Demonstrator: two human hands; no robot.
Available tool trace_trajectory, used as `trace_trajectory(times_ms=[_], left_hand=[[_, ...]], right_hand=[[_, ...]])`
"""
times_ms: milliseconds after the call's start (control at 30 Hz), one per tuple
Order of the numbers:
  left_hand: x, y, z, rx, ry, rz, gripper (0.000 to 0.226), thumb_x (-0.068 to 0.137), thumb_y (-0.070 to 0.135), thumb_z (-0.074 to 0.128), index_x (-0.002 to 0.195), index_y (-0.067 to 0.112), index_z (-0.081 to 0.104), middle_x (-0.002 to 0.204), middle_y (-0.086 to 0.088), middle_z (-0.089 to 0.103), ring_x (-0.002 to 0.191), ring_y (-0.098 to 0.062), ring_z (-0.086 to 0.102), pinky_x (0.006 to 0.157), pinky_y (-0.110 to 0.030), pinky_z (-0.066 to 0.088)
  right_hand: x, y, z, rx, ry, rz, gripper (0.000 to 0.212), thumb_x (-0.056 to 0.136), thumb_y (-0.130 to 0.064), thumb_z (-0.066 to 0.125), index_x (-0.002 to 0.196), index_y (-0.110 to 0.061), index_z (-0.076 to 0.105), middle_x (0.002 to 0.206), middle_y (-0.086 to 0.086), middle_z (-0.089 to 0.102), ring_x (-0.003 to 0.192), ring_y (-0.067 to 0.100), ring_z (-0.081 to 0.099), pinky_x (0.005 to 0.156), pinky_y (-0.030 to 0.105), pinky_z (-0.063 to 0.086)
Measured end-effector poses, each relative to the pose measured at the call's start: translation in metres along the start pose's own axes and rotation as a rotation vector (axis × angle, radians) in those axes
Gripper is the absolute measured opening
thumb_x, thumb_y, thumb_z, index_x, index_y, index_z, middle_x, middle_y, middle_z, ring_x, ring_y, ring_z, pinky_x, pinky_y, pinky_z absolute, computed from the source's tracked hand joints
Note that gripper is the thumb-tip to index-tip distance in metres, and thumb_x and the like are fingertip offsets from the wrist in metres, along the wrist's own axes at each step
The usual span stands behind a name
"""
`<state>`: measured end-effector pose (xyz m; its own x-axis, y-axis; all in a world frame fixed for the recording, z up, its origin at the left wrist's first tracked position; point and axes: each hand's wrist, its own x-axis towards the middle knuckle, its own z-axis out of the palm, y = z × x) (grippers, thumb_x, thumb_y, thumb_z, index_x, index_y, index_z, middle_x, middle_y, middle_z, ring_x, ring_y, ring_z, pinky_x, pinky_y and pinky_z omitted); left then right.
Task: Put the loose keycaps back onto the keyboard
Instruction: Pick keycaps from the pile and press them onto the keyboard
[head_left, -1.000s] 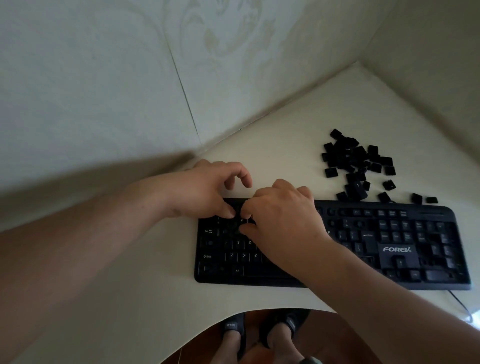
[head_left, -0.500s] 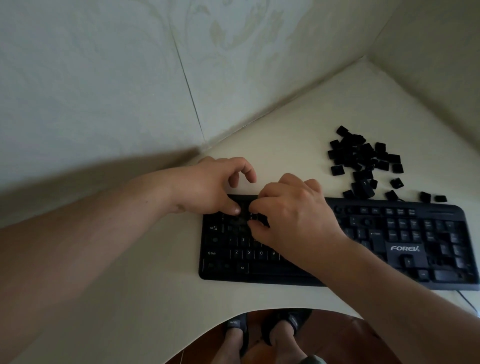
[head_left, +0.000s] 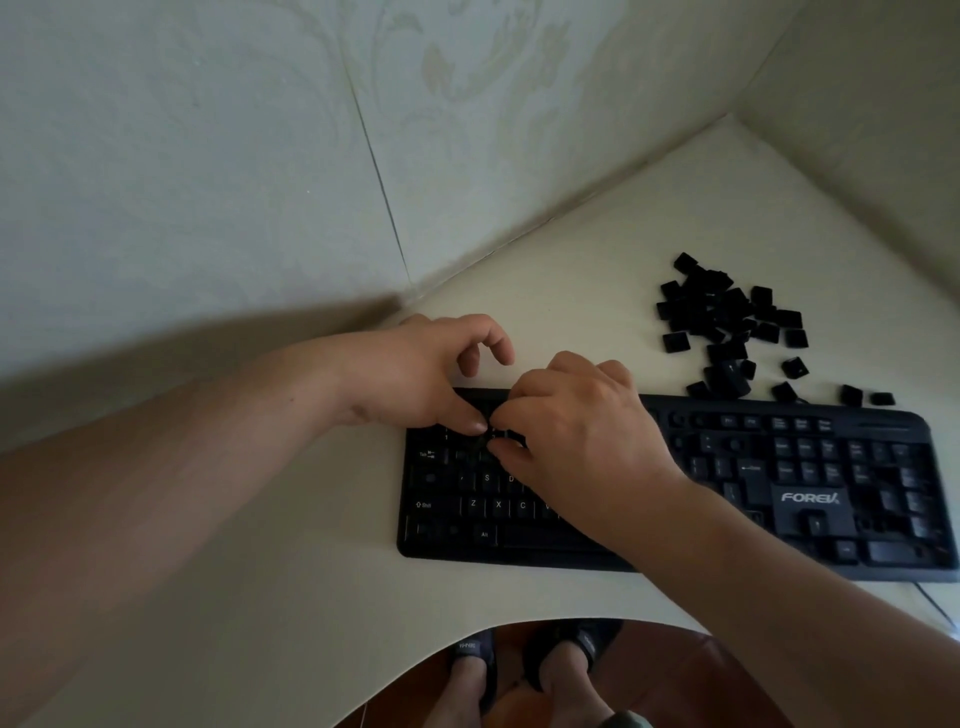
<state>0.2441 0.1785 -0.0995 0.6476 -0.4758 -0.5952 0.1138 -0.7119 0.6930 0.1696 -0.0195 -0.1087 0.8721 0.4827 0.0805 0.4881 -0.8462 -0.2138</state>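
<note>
Both hands over upper-left rows of black FOREV keyboard (head_left: 675, 499). Left hand (head_left: 415, 379): thumb tip down on number row, other fingers curled above, holding nothing visible. Right hand (head_left: 576, 426): fingertips bunched against left thumb; pinching a keycap or not, can't tell. Loose keycaps pile (head_left: 727, 322) well right of right hand, beyond kbd's far edge, on cream desk (head_left: 260, 597).

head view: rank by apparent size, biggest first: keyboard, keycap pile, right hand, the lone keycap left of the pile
1. keyboard, widest by far, though partly covered.
2. and 3. keycap pile and right hand look about alike; the hand is nearer the camera, so no ranking.
4. lone keycap, smallest.
</note>
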Motion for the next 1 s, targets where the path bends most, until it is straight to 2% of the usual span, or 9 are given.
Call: trace_trajectory(times_ms=[133,267,467,567,633,700,800,900,1000], left_hand=[[0.0,0.002,0.001,0.032,0.008,-0.004,0.061,0.077,0.027,0.091,0.115,0.056,0.053,0.113,0.009,0.051,0.1,-0.009,0.051,0.076,-0.027,0.044],[0.001,0.003,0.003,0.049,0.03,-0.005,0.059,0.075,0.03,0.09,0.112,0.057,0.053,0.109,0.011,0.051,0.097,-0.007,0.047,0.074,-0.027,0.043],[0.001,0.006,0.008,0.074,0.078,-0.018,0.057,0.074,0.027,0.087,0.109,0.057,0.054,0.107,0.011,0.051,0.092,-0.009,0.046,0.071,-0.029,0.043],[0.0,0.008,0.009,0.052,0.089,-0.038,0.055,0.072,0.03,0.087,0.106,0.058,0.054,0.108,0.01,0.051,0.093,-0.009,0.048,0.071,-0.029,0.044],[0.0,0.008,0.01,0.061,0.113,-0.062,0.052,0.068,0.039,0.085,0.103,0.061,0.054,0.108,0.012,0.052,0.098,-0.011,0.05,0.076,-0.032,0.047],[0.0,0.011,0.011,0.12,0.127,-0.087,0.052,0.066,0.045,0.082,0.103,0.064,0.052,0.108,0.013,0.052,0.102,-0.014,0.053,0.08,-0.036,0.05],[0.001,0.021,0.008,0.191,0.078,-0.107,0.048,0.074,0.04,0.085,0.106,0.059,0.054,0.107,0.012,0.053,0.096,-0.012,0.053,0.072,-0.031,0.044],[0.005,0.032,0.001,0.137,0.033,-0.082,0.035,0.078,0.041,0.086,0.101,0.051,0.063,0.096,0.012,0.056,0.077,-0.007,0.055,0.066,-0.028,0.042],[0.013,0.042,0.003,0.074,0.116,0.037,0.025,0.081,0.039,0.083,0.098,0.044,0.066,0.085,0.011,0.056,0.069,-0.01,0.052,0.068,-0.034,0.046]], right_hand=[[-0.004,0.003,0.002,0.039,0.015,-0.004,0.012,0.088,-0.039,0.07,0.082,-0.029,0.075,0.078,-0.011,0.064,0.08,0.019,0.058,0.066,0.034,0.041],[-0.001,0.0,0.002,0.045,0.005,0.015,0.009,0.081,-0.038,0.079,0.078,-0.03,0.076,0.074,-0.011,0.063,0.076,0.021,0.058,0.064,0.036,0.044],[0.007,0.0,0.0,0.017,-0.056,0.029,0.016,0.069,-0.039,0.091,0.074,-0.036,0.076,0.069,-0.015,0.062,0.075,0.02,0.058,0.063,0.037,0.046],[0.005,0.005,-0.007,0.036,-0.062,0.014,0.009,0.077,-0.037,0.086,0.081,-0.036,0.078,0.075,-0.015,0.065,0.078,0.019,0.058,0.067,0.038,0.046],[0.003,0.018,-0.017,0.1,-0.032,0.076,0.004,0.085,-0.033,0.08,0.088,-0.033,0.078,0.083,-0.012,0.07,0.082,0.02,0.061,0.074,0.044,0.05],[0.001,0.041,-0.031,0.152,0.051,0.217,0.008,0.088,-0.032,0.077,0.096,-0.031,0.079,0.09,-0.011,0.073,0.084,0.017,0.064,0.08,0.047,0.055],[-0.006,0.085,-0.051,0.071,0.102,0.477,0.018,0.09,-0.034,0.074,0.108,-0.03,0.077,0.099,-0.011,0.072,0.09,0.012,0.062,0.089,0.044,0.054],[-0.014,0.109,-0.059,-0.031,0.059,0.59,0.023,0.09,-0.037,0.072,0.111,-0.03,0.075,0.11,-0.003,0.07,0.101,0.025,0.062,0.089,0.047,0.051],[-0.017,0.109,-0.054,-0.076,-0.05,0.585,0.025,0.091,-0.042,0.07,0.114,-0.034,0.075,0.115,-0.003,0.069,0.108,0.027,0.058,0.09,0.045,0.046]])
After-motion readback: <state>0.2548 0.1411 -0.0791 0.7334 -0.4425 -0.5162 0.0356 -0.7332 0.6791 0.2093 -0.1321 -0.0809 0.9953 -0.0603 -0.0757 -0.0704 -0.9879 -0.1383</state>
